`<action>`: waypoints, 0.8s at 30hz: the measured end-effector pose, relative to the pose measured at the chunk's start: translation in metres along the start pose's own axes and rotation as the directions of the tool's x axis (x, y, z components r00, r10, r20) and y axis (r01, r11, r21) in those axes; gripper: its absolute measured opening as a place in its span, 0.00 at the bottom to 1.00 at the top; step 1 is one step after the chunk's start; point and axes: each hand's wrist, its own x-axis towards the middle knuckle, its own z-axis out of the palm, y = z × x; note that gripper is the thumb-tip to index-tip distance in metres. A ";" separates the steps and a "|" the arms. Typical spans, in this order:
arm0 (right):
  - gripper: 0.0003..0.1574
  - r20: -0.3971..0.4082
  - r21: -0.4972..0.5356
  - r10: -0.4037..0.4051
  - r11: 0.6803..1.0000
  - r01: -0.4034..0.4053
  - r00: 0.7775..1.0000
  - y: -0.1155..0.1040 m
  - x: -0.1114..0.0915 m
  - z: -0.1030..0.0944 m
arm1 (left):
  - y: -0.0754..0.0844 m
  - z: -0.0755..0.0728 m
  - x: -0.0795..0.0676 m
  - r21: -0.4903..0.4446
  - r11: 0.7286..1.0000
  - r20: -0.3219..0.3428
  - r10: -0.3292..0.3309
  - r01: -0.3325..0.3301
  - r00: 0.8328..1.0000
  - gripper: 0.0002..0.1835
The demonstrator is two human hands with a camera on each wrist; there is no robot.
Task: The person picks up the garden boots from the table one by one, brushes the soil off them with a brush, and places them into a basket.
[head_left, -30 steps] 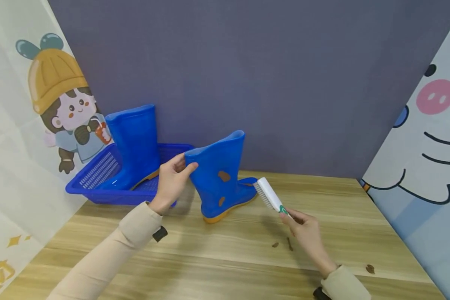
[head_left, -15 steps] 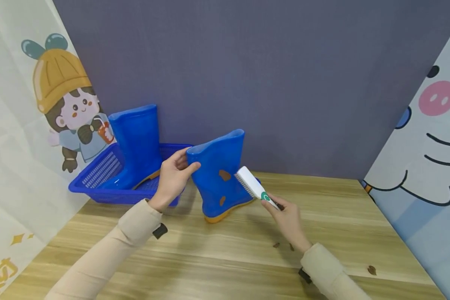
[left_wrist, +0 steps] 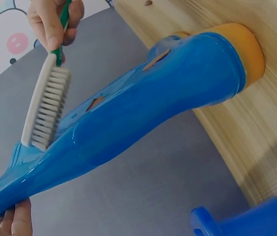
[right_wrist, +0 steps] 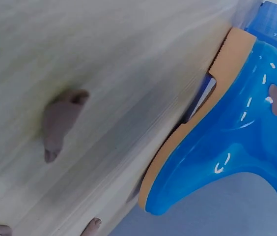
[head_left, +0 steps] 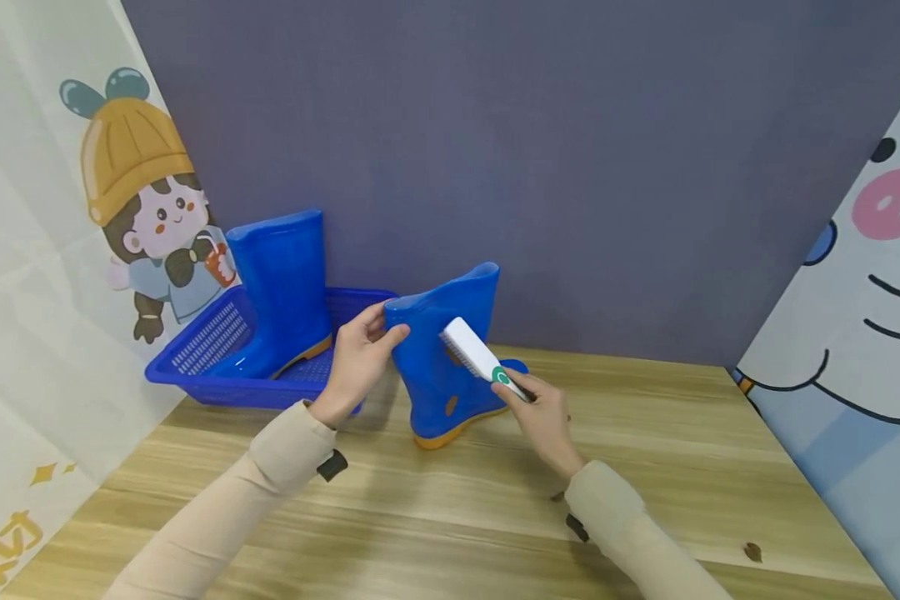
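A blue rain boot (head_left: 420, 358) with an orange sole stands upright on the table, its toe pointing right. My left hand (head_left: 360, 354) pinches its top rim, thumb on the near side, fingers behind. Brown patches mark the shaft, and the lower patch (head_left: 452, 406) shows plainly. In my right hand (head_left: 543, 417) is a white scrubbing brush (head_left: 471, 347) with a green band, gripped by the handle. Its head covers part of the upper patch in the head view. The left wrist view shows the bristles (left_wrist: 52, 108) turned toward the boot, close to the upper shaft.
A second blue boot (head_left: 281, 283) stands in a blue plastic basket (head_left: 255, 390) at the left. Small brown flakes lie on the wooden table, one (head_left: 753, 552) at the right. A grey panel (head_left: 540, 167) rises behind.
My right hand has carried the brush left and up, from beside the boot's toe to its shaft. The left hand keeps its hold on the rim.
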 end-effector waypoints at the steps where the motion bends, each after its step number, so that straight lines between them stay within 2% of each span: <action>1: 0.23 0.004 -0.015 -0.005 1.000 0.005 1.000 0.000 0.001 0.001 | 0.000 0.000 0.000 0.001 1.000 -0.002 -0.002 0.002 1.000 0.22; 5: 0.23 0.006 -0.099 -0.065 0.993 0.065 0.998 0.003 0.003 0.005 | -0.001 0.002 0.001 0.003 1.000 -0.010 -0.007 0.007 1.000 0.22; 12: 0.20 -0.010 -0.215 -0.178 0.961 0.171 0.984 0.005 0.003 0.005 | 0.000 0.004 0.002 0.003 1.000 -0.011 -0.022 0.022 1.000 0.22; 19: 0.20 -0.005 -0.305 -0.207 0.932 0.196 0.978 0.006 0.002 0.005 | 0.002 0.005 0.003 -0.004 0.999 -0.008 -0.036 0.036 0.999 0.22; 24: 0.20 0.001 -0.342 -0.194 0.922 0.182 0.981 0.006 0.001 0.004 | 0.001 0.004 0.003 -0.004 0.999 -0.004 -0.050 0.050 0.999 0.23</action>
